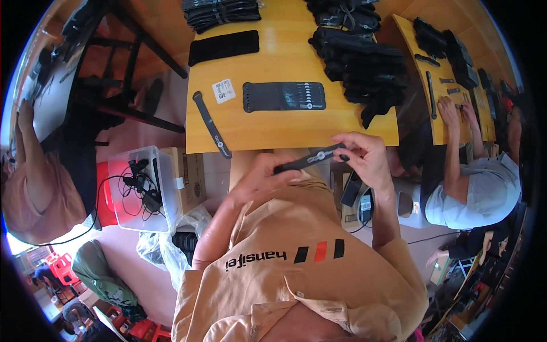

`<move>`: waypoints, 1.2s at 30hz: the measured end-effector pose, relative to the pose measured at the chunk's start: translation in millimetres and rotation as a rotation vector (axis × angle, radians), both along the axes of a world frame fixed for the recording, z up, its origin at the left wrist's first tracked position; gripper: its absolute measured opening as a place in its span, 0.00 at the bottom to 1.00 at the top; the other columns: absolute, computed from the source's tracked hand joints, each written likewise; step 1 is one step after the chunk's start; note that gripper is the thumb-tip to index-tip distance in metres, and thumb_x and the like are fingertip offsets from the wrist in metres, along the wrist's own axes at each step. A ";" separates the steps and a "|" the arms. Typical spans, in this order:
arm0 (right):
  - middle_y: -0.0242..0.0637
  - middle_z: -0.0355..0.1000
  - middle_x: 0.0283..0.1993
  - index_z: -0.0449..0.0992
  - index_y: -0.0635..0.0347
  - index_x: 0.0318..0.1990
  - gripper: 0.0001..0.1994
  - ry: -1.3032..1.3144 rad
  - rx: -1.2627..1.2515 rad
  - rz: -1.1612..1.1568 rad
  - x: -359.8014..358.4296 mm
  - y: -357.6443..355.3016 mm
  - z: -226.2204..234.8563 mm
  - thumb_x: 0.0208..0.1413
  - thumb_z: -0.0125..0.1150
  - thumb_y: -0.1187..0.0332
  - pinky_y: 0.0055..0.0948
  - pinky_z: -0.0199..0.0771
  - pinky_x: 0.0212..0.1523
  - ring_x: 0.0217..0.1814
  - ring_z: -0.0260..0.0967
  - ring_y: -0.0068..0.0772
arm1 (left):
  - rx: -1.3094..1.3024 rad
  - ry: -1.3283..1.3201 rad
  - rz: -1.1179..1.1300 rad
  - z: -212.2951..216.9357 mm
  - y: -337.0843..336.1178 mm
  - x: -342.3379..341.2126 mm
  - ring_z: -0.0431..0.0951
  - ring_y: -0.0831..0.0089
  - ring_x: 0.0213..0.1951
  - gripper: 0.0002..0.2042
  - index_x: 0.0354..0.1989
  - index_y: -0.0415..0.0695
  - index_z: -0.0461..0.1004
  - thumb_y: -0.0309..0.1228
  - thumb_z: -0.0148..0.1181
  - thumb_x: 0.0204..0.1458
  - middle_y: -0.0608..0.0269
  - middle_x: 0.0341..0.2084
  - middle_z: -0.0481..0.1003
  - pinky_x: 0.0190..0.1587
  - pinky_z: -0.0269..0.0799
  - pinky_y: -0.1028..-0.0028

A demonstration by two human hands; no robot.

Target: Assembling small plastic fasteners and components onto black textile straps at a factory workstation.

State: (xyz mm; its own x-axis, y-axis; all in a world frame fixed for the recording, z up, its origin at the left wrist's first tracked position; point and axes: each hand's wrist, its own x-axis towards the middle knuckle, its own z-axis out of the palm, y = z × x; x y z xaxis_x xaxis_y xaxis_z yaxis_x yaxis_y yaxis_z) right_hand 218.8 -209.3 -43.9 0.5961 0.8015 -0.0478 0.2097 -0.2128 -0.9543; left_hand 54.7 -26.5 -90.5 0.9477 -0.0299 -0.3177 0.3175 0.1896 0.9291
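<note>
A black strap point(312, 160) with a small white printed mark is stretched between my two hands, just off the table's near edge. My left hand point(265, 175) closes round its left end. At the other end, the fingers of my right hand point(367, 158) pinch the strap near its tip. A similar black strap point(212, 124) lies slantwise on the wooden table point(273, 130), its lower end over the front edge. Beside it is a white printed label card point(224, 91). Farther right lies a flat row of black straps point(284, 96) with white marks at its right side.
A black bundle point(223, 47) and a banded stack of straps point(222, 14) occupy the far left. Black bundles point(364, 65) are heaped at the right. On the floor, a clear plastic bin point(141, 188) holds cables. A co-worker's hands point(456, 114) are at another table.
</note>
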 end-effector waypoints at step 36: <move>0.25 0.69 0.24 0.76 0.65 0.33 0.05 0.227 0.087 -0.488 53.8 55.9 -122.9 0.50 0.56 0.82 0.12 0.61 0.22 0.22 0.60 0.11 | 0.540 0.080 0.773 -68.5 81.8 48.5 0.67 0.83 0.20 0.09 0.32 0.33 0.73 0.29 0.61 0.48 0.66 0.19 0.72 0.21 0.63 0.81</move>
